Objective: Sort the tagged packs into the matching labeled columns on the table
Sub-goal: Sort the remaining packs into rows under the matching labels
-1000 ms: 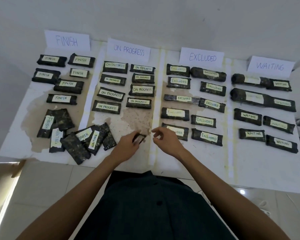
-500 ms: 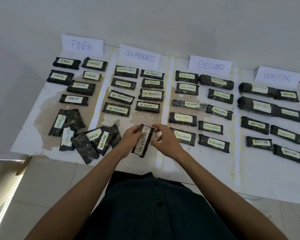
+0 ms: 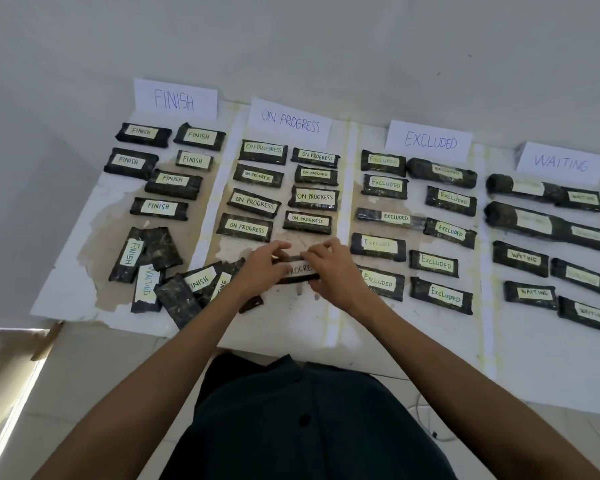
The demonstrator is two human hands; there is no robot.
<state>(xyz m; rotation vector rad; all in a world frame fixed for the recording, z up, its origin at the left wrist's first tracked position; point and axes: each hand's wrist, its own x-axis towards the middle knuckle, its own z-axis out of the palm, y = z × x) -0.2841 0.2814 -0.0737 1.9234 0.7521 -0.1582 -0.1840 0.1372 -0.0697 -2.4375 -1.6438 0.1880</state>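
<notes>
Gripping one pack [image 3: 297,271] by its ends, the left hand [image 3: 262,268] curls its fingers over the left end while the right hand [image 3: 329,268] pinches the right end, both hands meeting at the near end of the second column. The pack lies crosswise, long side running left to right, and the letters PROGRES show on its pale tag between the hands; whether it rests on the worktop [image 3: 534,341] or hangs just above it I cannot tell. It sits just nearer than the eight packs tagged ON PROGRESS, which lie in two files under the ON PROGRESS sign [image 3: 290,121]. To the left, under the FINISH sign [image 3: 175,98], six tagged packs lie in rows. Nearer the edge a loose heap [image 3: 167,271] of packs overlaps, some tags reading FINISH or WAITING, some packs showing no tag. Right of the hands, tagged packs fill the column under the EXCLUDED sign [image 3: 430,140], and more lie under the WAITING sign [image 3: 561,162] at the far right. Pale strips [image 3: 345,202] part the columns, and a dark shirt [image 3: 309,427] fills the bottom of the view
</notes>
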